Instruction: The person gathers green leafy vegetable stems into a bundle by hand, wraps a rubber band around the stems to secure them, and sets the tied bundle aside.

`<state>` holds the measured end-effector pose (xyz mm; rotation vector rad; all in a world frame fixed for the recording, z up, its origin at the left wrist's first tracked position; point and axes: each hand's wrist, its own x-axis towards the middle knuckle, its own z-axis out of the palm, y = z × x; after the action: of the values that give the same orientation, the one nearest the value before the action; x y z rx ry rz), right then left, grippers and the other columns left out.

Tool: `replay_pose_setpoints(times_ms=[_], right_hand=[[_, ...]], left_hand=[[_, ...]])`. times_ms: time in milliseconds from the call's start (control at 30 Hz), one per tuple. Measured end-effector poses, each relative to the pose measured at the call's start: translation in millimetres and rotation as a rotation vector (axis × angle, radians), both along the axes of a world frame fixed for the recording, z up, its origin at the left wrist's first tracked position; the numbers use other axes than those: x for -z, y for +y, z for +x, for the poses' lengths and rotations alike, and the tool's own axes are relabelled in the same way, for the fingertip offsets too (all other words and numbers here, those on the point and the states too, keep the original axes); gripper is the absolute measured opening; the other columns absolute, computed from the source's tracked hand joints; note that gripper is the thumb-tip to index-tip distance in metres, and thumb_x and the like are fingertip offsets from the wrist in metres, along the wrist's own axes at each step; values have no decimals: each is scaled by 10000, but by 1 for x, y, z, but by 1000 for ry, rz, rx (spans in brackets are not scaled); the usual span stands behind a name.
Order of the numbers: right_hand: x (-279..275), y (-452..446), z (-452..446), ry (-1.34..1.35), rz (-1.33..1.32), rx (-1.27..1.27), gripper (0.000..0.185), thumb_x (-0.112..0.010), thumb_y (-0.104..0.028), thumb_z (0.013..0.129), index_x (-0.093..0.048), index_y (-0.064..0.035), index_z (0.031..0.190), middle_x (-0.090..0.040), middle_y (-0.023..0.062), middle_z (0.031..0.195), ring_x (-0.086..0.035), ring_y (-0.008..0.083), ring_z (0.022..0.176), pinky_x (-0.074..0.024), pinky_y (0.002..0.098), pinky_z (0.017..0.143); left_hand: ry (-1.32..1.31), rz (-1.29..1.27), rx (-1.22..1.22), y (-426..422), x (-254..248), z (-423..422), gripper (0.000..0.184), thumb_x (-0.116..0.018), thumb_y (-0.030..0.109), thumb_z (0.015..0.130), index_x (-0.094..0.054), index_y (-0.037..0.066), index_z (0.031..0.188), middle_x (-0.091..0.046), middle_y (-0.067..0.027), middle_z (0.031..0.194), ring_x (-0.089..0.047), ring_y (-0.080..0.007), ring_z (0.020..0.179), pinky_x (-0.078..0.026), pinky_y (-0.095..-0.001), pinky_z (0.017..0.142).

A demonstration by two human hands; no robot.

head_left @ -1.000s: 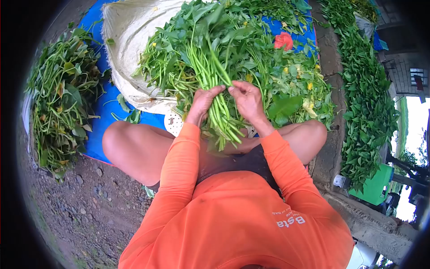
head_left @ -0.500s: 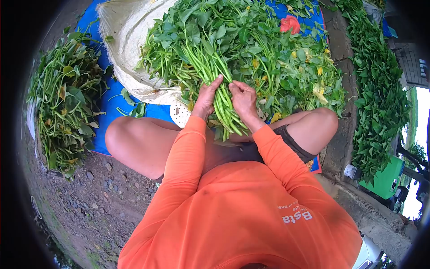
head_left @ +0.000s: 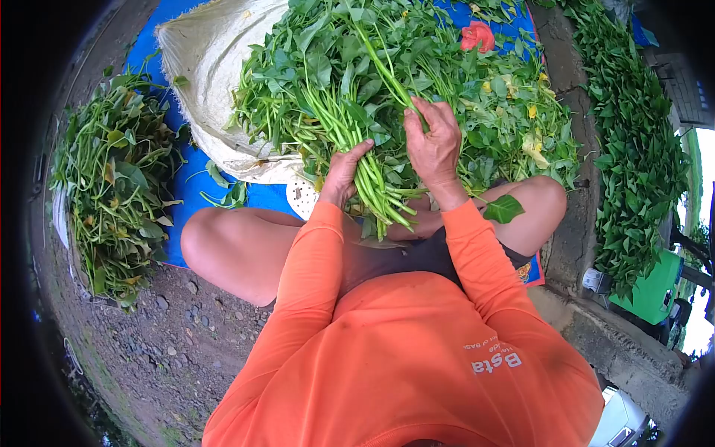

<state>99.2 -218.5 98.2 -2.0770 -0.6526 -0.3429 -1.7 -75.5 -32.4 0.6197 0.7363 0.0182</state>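
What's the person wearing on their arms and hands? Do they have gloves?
No gloves: the left hand and right hand are both bare. The left sleeve and right sleeve are long and orange, reaching down to about the wrists. They match the orange shirt, which has white lettering on it.

A sack (head_left: 216, 71) lies on the far left of a tarp (head_left: 261, 196), a heap of greens (head_left: 428, 73) just to its right. A stem pile (head_left: 115, 194) borders the tarp's left edge, stony ground (head_left: 186, 335) near left. Right of the tarp, a leaf row (head_left: 633, 156) runs far to near, ending beside a box (head_left: 655, 290).
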Motion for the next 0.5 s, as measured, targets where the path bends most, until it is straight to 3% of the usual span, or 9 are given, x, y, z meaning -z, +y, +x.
replay_pose_setpoints(times_ms=[100,233,333,433,500], right_hand=[[11,4,-1,4,-14,-35,250,-761,-91,932,-776,22,1154,-703,157,968,-700,312,856,-562,397,786],[90,-4,-28,550,-65,-99,282,-768,-145,956,-775,44,1165,-776,150,1014,-726,227,883,-570,370,816],[99,-4,-38,825,-23,-33,304,-775,-167,964,-774,53,1173,-796,173,1008,-744,224,919,-577,345,859],[104,-6,-38,923,-123,-73,359,-736,-252,974,-775,24,1201,-791,239,1112,-776,329,1025,-581,372,926],[103,-6,-42,812,-178,-104,350,-715,-264,984,-781,19,1179,-784,232,1160,-767,346,1069,-572,393,957]], left_hand=[[6,9,4,1,9,1,324,-844,129,928,-696,-11,1179,-744,-87,1017,-729,-191,826,-644,-366,724],[-101,-141,20,4,17,1,337,-800,204,993,-682,8,1240,-757,-94,1088,-749,-217,910,-656,-390,817],[-88,-310,100,7,7,-6,390,-765,301,1031,-665,23,1287,-754,-93,1152,-749,-229,986,-649,-416,881],[-106,-284,126,6,29,-5,418,-753,341,1038,-654,42,1314,-746,-93,1173,-742,-229,1014,-641,-423,909],[-4,-33,-57,-8,23,-3,458,-814,292,995,-646,17,1321,-739,-102,1161,-734,-216,982,-631,-391,846]])
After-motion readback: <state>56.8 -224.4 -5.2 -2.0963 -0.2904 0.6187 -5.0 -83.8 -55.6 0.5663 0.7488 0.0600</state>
